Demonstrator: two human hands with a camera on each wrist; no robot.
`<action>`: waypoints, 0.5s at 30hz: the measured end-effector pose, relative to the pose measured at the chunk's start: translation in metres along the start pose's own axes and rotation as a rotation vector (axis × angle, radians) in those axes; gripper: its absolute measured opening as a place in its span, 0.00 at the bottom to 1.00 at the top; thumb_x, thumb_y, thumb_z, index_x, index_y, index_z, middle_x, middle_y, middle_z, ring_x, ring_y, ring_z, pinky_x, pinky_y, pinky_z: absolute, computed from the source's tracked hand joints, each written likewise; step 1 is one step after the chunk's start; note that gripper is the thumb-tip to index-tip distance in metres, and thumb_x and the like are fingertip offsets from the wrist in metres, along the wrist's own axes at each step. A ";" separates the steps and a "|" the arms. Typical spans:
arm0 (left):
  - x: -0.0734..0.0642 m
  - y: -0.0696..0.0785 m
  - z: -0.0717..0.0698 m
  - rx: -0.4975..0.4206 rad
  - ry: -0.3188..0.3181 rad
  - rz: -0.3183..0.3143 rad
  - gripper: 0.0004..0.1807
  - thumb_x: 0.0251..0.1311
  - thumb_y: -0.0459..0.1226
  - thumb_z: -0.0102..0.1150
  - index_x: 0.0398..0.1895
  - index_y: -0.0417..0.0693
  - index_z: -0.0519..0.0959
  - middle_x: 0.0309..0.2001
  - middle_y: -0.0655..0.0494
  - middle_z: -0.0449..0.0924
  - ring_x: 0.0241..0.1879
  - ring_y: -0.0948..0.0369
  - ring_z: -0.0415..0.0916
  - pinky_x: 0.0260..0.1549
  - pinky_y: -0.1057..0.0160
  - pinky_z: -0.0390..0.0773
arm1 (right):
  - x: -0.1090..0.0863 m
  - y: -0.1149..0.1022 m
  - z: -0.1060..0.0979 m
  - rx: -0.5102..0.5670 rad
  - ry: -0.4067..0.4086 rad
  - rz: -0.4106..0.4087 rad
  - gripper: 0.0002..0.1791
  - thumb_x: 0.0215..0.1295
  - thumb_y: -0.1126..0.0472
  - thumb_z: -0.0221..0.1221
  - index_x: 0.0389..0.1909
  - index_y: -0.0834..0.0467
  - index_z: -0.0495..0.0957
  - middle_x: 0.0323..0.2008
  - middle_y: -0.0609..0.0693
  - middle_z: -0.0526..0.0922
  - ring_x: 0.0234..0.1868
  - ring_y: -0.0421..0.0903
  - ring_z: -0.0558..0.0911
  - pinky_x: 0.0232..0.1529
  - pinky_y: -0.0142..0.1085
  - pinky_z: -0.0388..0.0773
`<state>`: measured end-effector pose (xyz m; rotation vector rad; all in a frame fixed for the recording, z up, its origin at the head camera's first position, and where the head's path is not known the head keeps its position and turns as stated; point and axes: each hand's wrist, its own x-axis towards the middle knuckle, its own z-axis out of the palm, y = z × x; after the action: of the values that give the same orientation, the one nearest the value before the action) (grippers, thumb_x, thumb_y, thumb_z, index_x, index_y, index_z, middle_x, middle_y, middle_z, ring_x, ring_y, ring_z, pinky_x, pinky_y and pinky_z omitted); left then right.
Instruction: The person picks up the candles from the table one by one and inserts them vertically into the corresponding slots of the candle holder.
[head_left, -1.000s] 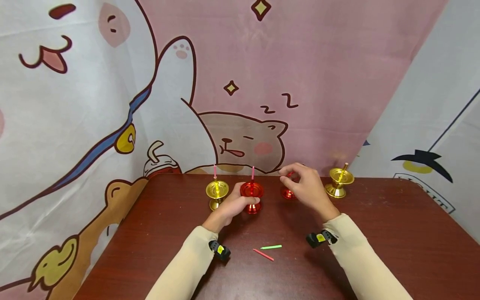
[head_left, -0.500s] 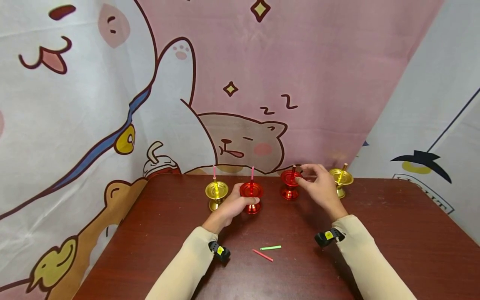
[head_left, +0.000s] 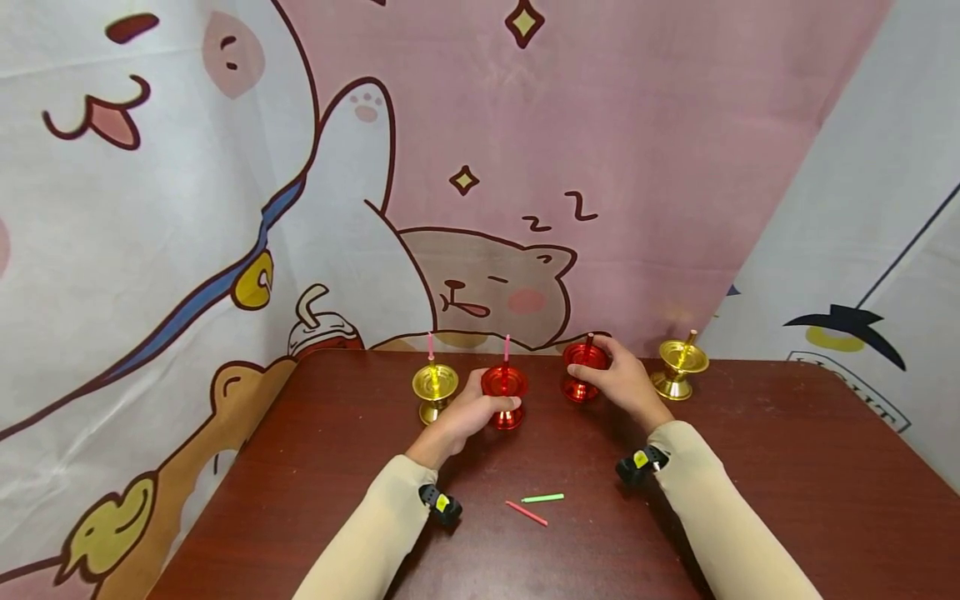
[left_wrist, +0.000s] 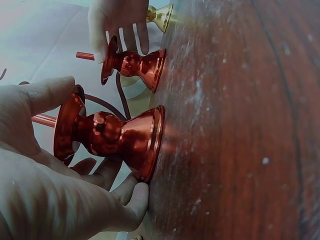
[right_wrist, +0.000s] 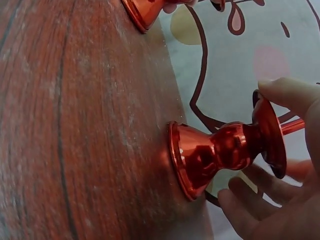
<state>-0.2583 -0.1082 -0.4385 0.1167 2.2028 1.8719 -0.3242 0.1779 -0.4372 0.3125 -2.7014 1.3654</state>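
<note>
My left hand (head_left: 472,412) grips a red metal candle holder (left_wrist: 142,142) with a pink candle (head_left: 506,348) standing in it. The thumb lies over the dish rim while the fingers curve round the far side. A second red candle holder (right_wrist: 200,157), upright on the table, is in my right hand (head_left: 618,379). That thumb (right_wrist: 287,95) is on its rim and the fingers curl behind its stem. A bare red tube rises from its dish, with no candle showing. In the left wrist view, this holder (left_wrist: 150,70) appears beyond the first.
A gold candle holder (head_left: 435,382) with a pink candle stands at left, another gold one (head_left: 683,357) at right. A green candle (head_left: 543,498) and a red candle (head_left: 527,513) lie on the brown table (head_left: 360,492). A printed cloth (head_left: 637,125) hangs behind.
My right hand drew back to the right off the second red holder, then returned and took hold of it by the dish. The left hand has stayed on its holder.
</note>
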 end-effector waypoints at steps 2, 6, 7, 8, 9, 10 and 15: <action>0.000 0.000 0.000 0.001 -0.002 -0.002 0.45 0.68 0.42 0.70 0.80 0.38 0.56 0.74 0.36 0.67 0.74 0.38 0.64 0.75 0.31 0.59 | 0.000 0.001 0.001 0.016 -0.015 0.016 0.46 0.71 0.47 0.73 0.80 0.66 0.65 0.70 0.71 0.77 0.70 0.68 0.77 0.73 0.62 0.70; 0.000 0.001 0.001 0.010 0.004 -0.010 0.45 0.69 0.41 0.69 0.80 0.38 0.56 0.74 0.36 0.67 0.74 0.37 0.63 0.75 0.30 0.59 | 0.000 0.003 0.001 0.042 -0.023 0.026 0.45 0.71 0.47 0.73 0.79 0.64 0.65 0.69 0.71 0.77 0.70 0.68 0.77 0.73 0.63 0.70; 0.000 0.001 0.001 0.011 0.006 -0.010 0.45 0.68 0.41 0.69 0.80 0.38 0.56 0.74 0.36 0.67 0.74 0.37 0.64 0.75 0.30 0.59 | 0.000 0.003 0.001 0.049 -0.024 0.028 0.45 0.71 0.47 0.73 0.79 0.64 0.65 0.69 0.71 0.77 0.70 0.68 0.77 0.73 0.63 0.70; 0.001 0.001 0.001 0.013 0.008 -0.010 0.45 0.68 0.41 0.70 0.80 0.38 0.56 0.74 0.36 0.67 0.74 0.37 0.64 0.75 0.30 0.59 | 0.000 0.004 0.001 0.054 -0.026 0.032 0.45 0.71 0.47 0.73 0.79 0.64 0.65 0.69 0.71 0.77 0.70 0.68 0.77 0.73 0.63 0.70; 0.000 0.001 0.001 0.014 0.012 -0.011 0.45 0.68 0.41 0.70 0.80 0.38 0.56 0.74 0.36 0.67 0.74 0.37 0.64 0.75 0.30 0.59 | -0.001 0.003 0.001 0.058 -0.027 0.036 0.45 0.71 0.48 0.73 0.79 0.64 0.65 0.69 0.71 0.77 0.70 0.69 0.77 0.73 0.63 0.70; 0.000 0.002 0.002 0.012 0.013 -0.011 0.45 0.68 0.41 0.70 0.80 0.38 0.56 0.74 0.35 0.67 0.74 0.37 0.64 0.75 0.30 0.59 | -0.001 0.003 0.002 0.061 -0.029 0.040 0.45 0.71 0.48 0.72 0.79 0.65 0.64 0.69 0.71 0.76 0.70 0.69 0.76 0.73 0.62 0.70; -0.003 0.002 0.003 0.014 0.025 -0.004 0.45 0.68 0.41 0.69 0.80 0.38 0.56 0.73 0.35 0.68 0.73 0.37 0.65 0.75 0.31 0.60 | -0.006 0.003 0.002 0.060 -0.039 0.038 0.45 0.71 0.49 0.72 0.78 0.66 0.63 0.69 0.72 0.76 0.70 0.68 0.77 0.73 0.62 0.71</action>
<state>-0.2554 -0.1058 -0.4361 0.0917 2.2314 1.8653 -0.3194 0.1784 -0.4418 0.2971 -2.7153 1.4675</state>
